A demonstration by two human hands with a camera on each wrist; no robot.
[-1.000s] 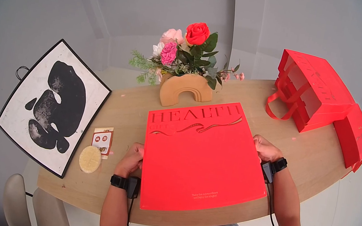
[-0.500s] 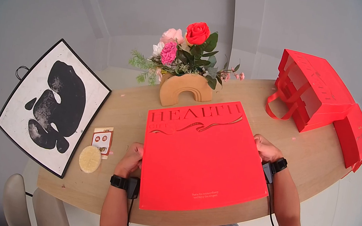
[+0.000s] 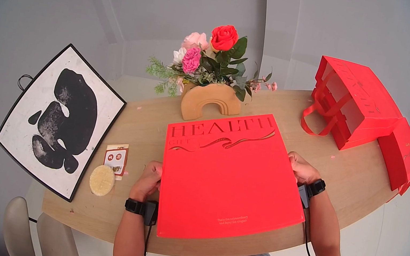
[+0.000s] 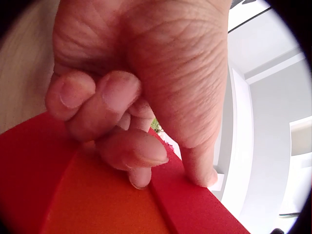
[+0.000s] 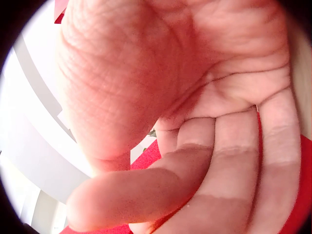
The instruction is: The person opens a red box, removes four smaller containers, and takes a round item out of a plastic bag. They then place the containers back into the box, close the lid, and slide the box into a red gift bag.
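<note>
Our left hand (image 3: 148, 179) and right hand (image 3: 304, 169) apparently pinch the red box (image 3: 232, 178) at opposite sides; uneven grip could tip it.

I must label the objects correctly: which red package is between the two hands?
The square box lettered HEALTH, with left hand and right hand at opposite sides; the red bag lies on its side, untouched, farther right.

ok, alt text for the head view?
Left hand and right hand hold a large red box marked HEALTH by its sides, at a wooden table. Flowers behind, framed picture left, red bag right.
</note>
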